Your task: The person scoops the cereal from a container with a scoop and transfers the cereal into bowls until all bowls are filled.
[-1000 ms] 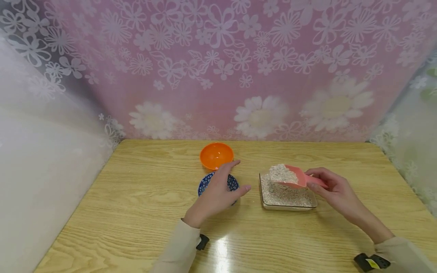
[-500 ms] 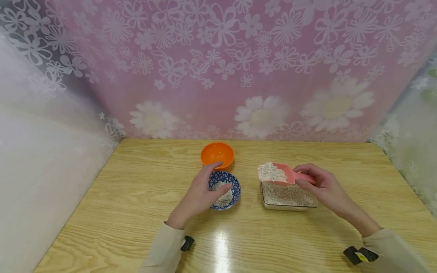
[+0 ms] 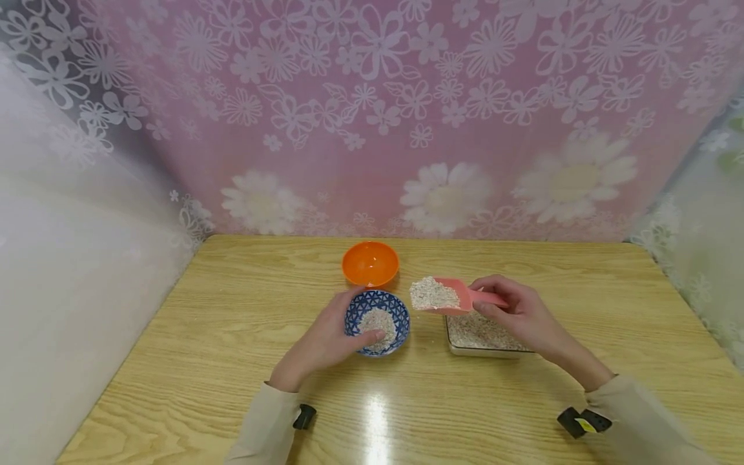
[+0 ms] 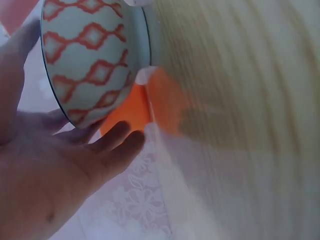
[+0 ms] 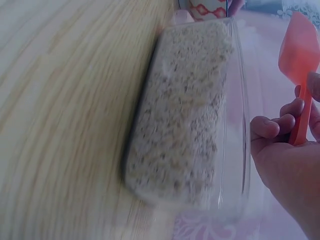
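My right hand [image 3: 521,315] grips the handle of a pink scoop [image 3: 456,294], seen again in the right wrist view as the translucent scoop [image 5: 300,47]. A heap of oat flakes [image 3: 431,294] fills the scoop, held level between the container and the bowl. My left hand [image 3: 325,332] reaches around the left side of a bowl [image 3: 401,316], blue-and-white inside, with some flakes in it. Its thumb overlaps the bowl's inside, while the fingers spread along the far rim. Red diamond patterns cover the outside of the bowl [image 4: 90,50] in the left wrist view.
A clear rectangular container [image 3: 488,352] of oat flakes stands on the wooden table [image 3: 221,361] beneath my right hand. Behind the patterned bowl is an orange bowl [image 3: 370,263]. A pink floral curtain [image 3: 325,161] hangs at the table's back edge.
My right hand has carried the loaded scoop left, from over the container towards the patterned bowl. My left hand has drawn back left from over the bowl to its left rim.
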Demonstrator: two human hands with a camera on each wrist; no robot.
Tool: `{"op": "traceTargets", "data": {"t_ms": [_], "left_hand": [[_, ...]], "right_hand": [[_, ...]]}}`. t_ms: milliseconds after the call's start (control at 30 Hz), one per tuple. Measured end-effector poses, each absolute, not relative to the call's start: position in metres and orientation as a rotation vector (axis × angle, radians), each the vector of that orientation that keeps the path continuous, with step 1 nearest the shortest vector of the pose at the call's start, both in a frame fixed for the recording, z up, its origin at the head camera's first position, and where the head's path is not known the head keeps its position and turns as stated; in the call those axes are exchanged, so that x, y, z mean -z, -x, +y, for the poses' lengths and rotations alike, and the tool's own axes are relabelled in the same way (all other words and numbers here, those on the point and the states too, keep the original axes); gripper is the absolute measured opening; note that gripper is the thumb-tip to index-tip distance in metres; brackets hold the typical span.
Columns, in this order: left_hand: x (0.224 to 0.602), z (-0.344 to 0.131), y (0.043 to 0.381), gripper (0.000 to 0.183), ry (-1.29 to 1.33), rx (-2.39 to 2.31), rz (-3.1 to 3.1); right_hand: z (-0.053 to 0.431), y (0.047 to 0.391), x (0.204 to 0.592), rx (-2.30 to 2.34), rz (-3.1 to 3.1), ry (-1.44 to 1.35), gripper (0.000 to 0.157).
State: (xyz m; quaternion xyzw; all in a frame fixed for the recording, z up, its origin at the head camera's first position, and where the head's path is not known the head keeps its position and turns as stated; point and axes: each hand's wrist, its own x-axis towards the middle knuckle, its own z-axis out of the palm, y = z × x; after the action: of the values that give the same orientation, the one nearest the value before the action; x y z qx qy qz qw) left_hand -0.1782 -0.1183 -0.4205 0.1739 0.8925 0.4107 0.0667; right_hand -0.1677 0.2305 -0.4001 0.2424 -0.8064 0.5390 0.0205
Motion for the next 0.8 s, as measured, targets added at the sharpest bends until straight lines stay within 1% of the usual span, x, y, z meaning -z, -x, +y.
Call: {"op": "traceTargets", "data": {"t_ms": [133,333,500,800], "left_hand": [[0.426,-0.123,0.18,0.104,-0.558,-1.233,2.604],[0.429,-0.128,0.184,0.116,-0.689,-1.25,2.486],[0.429,-0.13,0.185,0.12,-0.7,-1.261,2.41],[0.429,-0.131,0.184,0.119,-0.641,-1.23,2.416]], "right_hand": [[0.222,0.171,0.4,-1.679,-2.511,-0.785,0.021],[0.208,0.173,0.4,-1.654,-2.555,-0.778,0.019],[0.197,0.174,0.399,-1.625,-2.625,-0.731,0.018],[0.174,0.178,0.395,-1.409,-2.768,-0.683,0.016]]}}
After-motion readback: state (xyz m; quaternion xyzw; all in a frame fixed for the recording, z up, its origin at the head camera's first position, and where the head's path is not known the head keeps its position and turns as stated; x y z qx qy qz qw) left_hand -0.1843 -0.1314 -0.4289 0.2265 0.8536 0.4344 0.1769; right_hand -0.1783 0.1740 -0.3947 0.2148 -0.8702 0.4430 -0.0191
